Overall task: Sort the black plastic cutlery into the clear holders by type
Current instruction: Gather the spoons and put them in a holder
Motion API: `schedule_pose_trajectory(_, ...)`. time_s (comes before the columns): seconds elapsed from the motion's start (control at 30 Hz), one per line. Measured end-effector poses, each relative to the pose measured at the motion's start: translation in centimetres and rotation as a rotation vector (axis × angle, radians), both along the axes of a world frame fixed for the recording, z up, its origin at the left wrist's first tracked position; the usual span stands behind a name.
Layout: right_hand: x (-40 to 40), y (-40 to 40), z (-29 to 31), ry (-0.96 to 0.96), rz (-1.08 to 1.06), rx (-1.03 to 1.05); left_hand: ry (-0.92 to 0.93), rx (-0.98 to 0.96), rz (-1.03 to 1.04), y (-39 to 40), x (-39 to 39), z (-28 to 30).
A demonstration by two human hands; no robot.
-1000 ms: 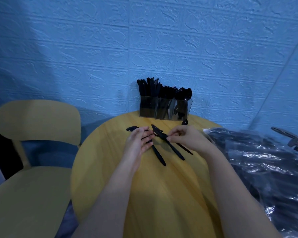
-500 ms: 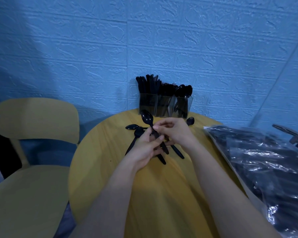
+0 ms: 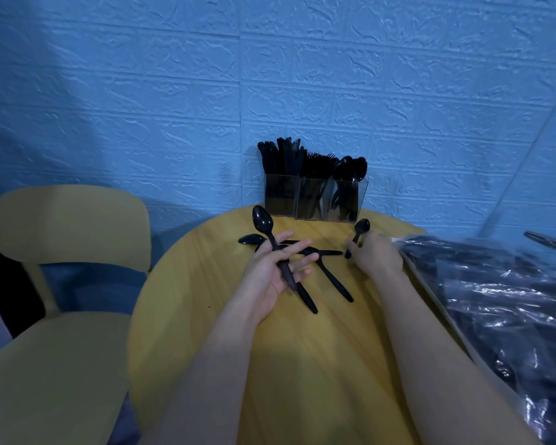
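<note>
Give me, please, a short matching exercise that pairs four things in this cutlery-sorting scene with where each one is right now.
Things:
1. spoon with the large bowl
2. small spoon
3. clear holders
4. chair

Places:
A. at the table's far edge, by the wall
B. at the right hand
C. left of the table
D. in the left hand

Pairs: 1-D, 2-B, 3-A, 4-C

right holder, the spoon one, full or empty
Partly filled: several black spoon bowls stick up above the rim of the right holder.
</note>
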State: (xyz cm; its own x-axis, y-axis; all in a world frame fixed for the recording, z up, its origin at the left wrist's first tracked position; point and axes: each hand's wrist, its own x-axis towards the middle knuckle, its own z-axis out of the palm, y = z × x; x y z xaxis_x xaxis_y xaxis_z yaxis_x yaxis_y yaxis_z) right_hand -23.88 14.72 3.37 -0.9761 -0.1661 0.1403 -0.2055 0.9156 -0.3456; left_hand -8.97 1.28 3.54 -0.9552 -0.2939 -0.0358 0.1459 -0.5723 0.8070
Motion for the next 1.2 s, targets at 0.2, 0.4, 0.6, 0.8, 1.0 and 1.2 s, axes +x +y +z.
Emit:
schedule_pose_trajectory(0.2, -0.7, 0.2, 0.3, -0.119, 0.027, -0.073, -0.010, 0.066, 0.015, -0.1, -0.2, -0.1)
schedule_pose_trajectory(0.4, 1.4, 0.8, 3.0, -0.138, 0.122, -0.402, -0.032, 0.084, 0.081, -0.6, -0.4, -0.3)
schedule_pose_trajectory(0.6, 7.8, -2.5, 5.0, -0.335, 0.405, -0.662, -0.054, 0.081, 0.093, -0.4, -0.5, -0.3)
schedule_pose_trajectory(0.8, 10.7, -1.9, 3.3, -0.257, 0.435, -0.713, 0.005, 0.078, 0.030, 0.4, -0.4, 0.3)
schedule_pose_trajectory(1.0, 10.8, -1.9, 1.7, -0.216, 0.457, -0.552, 0.039, -0.028, 0.005, 0.8, -0.4, -0.2)
schedule_pose_trajectory(1.2, 9.6, -0.1, 2.3, -0.076, 0.387, -0.400, 0.030, 0.007, 0.163, 0.4, -0.2, 0.1)
